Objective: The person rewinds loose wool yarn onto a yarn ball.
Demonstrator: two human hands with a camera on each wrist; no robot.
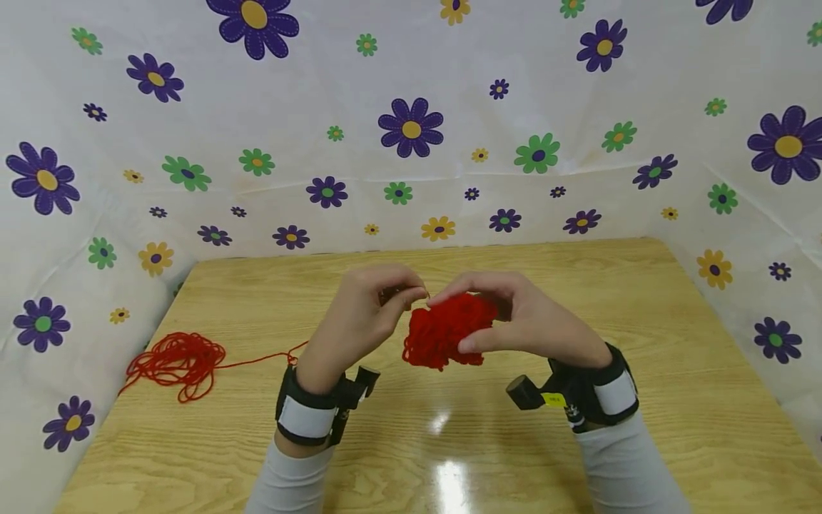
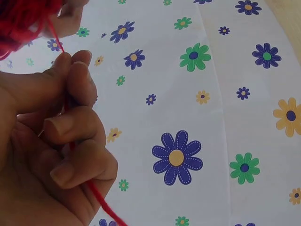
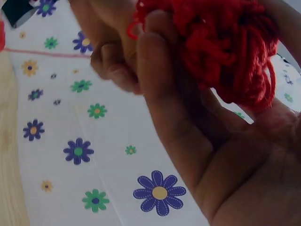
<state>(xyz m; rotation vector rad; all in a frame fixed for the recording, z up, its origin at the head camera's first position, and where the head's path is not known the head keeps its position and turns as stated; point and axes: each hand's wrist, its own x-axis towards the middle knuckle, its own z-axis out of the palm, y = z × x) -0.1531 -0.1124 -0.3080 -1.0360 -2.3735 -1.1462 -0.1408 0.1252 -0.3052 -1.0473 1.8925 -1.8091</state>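
Observation:
My right hand (image 1: pixel 514 314) grips a bundle of red yarn (image 1: pixel 443 335), thumb on the near side and fingers over the top. Loops of the bundle hang below the fingers in the right wrist view. Just left of it, my left hand (image 1: pixel 366 314) pinches a red yarn strand (image 2: pixel 106 205) between thumb and index finger. In the left wrist view the strand runs up to the bundle and down past the curled fingers. Both hands are raised over the wooden table, fingertips close together.
A loose tangle of red yarn (image 1: pixel 180 363) lies at the table's left side, its strand leading toward the left wrist. Flower-printed white cloth (image 1: pixel 347 93) stands behind the wooden table (image 1: pixel 681 421) and along its sides. Each wrist wears a strapped camera.

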